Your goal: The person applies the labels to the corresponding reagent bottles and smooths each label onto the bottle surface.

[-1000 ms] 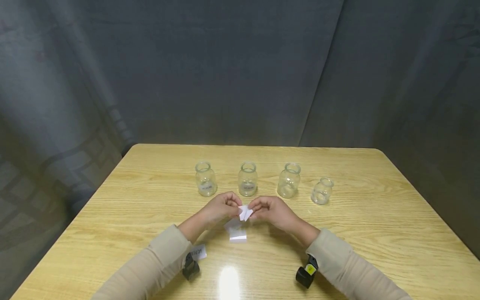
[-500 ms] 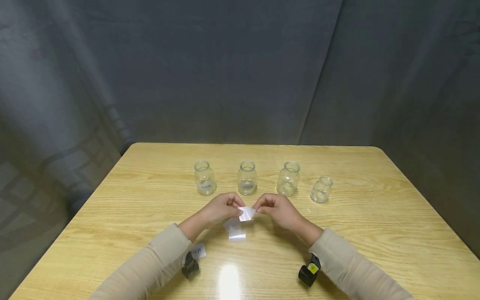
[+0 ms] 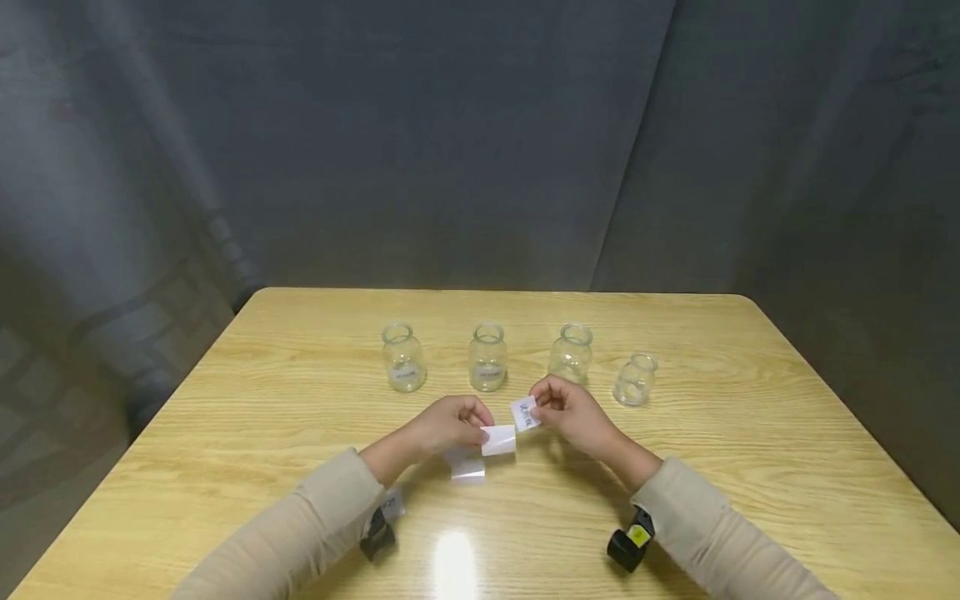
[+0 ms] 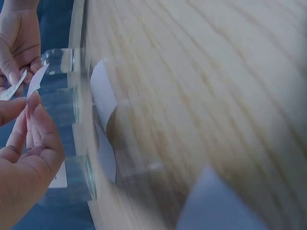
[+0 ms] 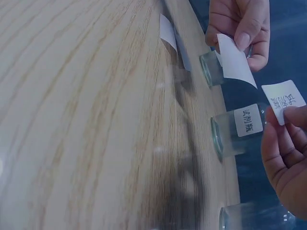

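Note:
My left hand (image 3: 444, 427) pinches a blank white backing paper (image 3: 498, 440) by its left edge. Just right of it, my right hand (image 3: 576, 418) pinches a small white label (image 3: 524, 412) between thumb and fingers. Dark handwritten characters show on that label in the right wrist view. Paper and label are apart, both held above the table. Behind the hands stand three glass jars in a row: a left jar (image 3: 404, 360), a middle jar (image 3: 487, 360) and a right jar (image 3: 572, 354). The left and middle ones bear written labels; the right one is partly hidden by my right hand.
A smaller glass jar (image 3: 634, 382) stands at the row's right end. Curled white paper pieces (image 3: 468, 472) lie on the wooden table (image 3: 712, 400) below my left hand. Another written label (image 3: 392, 502) lies partly under the left wrist camera (image 3: 377, 537).
The label has come off the backing paper. My right hand has moved right and slightly up with the label, while my left hand keeps the backing paper.

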{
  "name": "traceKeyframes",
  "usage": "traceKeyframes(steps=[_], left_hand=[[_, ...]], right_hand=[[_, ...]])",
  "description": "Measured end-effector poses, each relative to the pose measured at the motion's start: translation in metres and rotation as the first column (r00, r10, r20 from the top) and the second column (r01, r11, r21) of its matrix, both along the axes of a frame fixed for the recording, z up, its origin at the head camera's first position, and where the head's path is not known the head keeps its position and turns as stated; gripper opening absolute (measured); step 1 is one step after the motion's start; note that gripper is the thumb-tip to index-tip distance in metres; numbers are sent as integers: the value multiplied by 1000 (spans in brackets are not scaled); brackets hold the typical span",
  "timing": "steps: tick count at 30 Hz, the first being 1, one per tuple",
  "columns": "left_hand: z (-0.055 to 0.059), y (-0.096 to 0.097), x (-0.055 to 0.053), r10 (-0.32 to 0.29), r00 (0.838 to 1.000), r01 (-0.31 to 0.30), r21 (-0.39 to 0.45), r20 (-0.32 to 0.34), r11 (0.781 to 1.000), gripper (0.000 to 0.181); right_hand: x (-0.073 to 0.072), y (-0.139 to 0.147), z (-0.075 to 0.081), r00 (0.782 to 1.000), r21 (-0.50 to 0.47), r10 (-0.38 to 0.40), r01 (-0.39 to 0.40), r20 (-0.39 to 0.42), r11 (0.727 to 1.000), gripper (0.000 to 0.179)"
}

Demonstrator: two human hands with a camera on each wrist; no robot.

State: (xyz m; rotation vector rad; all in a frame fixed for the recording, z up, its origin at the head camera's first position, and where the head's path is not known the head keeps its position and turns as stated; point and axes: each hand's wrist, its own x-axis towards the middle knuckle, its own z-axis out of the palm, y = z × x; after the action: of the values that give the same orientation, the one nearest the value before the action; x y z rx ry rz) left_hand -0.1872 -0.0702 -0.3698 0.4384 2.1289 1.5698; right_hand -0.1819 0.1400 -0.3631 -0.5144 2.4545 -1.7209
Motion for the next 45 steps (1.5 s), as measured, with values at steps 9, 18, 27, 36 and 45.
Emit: traceKeyframes(steps=[9, 18, 27, 36, 45], left_hand=[[0, 7, 1, -76, 997, 76, -21, -24, 997, 19], [6, 18, 0, -4, 1000, 5, 21, -30, 1000, 22], [0, 33, -6, 67, 997, -63, 98, -29, 993, 17], [-2, 42, -10, 111, 994, -110, 82, -13, 991, 13], [-1, 55, -17, 159, 987, -156, 96, -26, 983, 11]], right_hand=[[-1, 0, 0, 1000, -28, -19, 19, 0, 999, 17], [-1, 2, 0, 1000, -17, -24, 24, -4, 1000, 18], [-1, 2, -1, 999, -8, -23, 22, -31, 1000, 19], [1, 7, -1, 996, -42, -90, 90, -3, 995, 23], [-1, 19, -8, 980, -73, -183, 189, 76, 979, 16]])
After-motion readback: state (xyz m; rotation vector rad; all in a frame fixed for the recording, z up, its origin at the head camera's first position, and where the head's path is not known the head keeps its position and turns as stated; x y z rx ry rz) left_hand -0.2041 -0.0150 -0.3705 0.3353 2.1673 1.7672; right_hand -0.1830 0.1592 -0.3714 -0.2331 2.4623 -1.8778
